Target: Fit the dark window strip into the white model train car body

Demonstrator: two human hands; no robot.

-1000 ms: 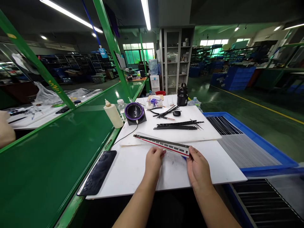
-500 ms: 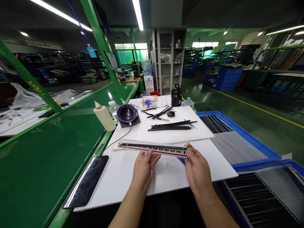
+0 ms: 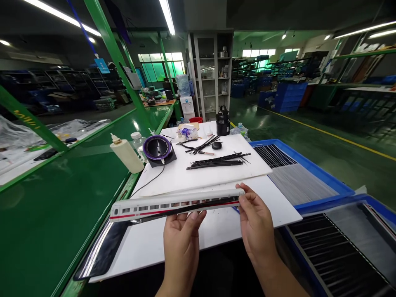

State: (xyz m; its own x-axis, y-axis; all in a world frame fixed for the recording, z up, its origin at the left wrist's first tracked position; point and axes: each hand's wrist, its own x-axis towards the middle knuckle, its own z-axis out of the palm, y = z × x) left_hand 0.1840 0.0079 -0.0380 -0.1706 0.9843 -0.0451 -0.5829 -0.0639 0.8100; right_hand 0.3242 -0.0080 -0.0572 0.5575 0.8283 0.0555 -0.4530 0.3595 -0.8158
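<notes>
A wide factory hall with a glossy green floor and a yellow line stretches ahead, lined with shelving. In the foreground runs a long green workbench. On it lie two overlapping flat white plastic boards, the nearer under the hands and the farther behind it. To the right sits a blue plastic tray holding thin grey rods.

Above the nearer board, a long white model train carriage body with a red stripe and a row of dark windows is held crosswise, its left end dipping slightly and reaching out over a black smartphone lying near the board's edge. The person's right hand clamps the carriage's right end between thumb and fingers. The left hand lies palm up beneath the middle, fingers and thumb apart, with the carriage resting on it.

On the farther board lie loose black rods and a small black oval object. At its far left corner sit a round purple-rimmed turntable with a black cable and, just beyond the board, a white glue bottle.
</notes>
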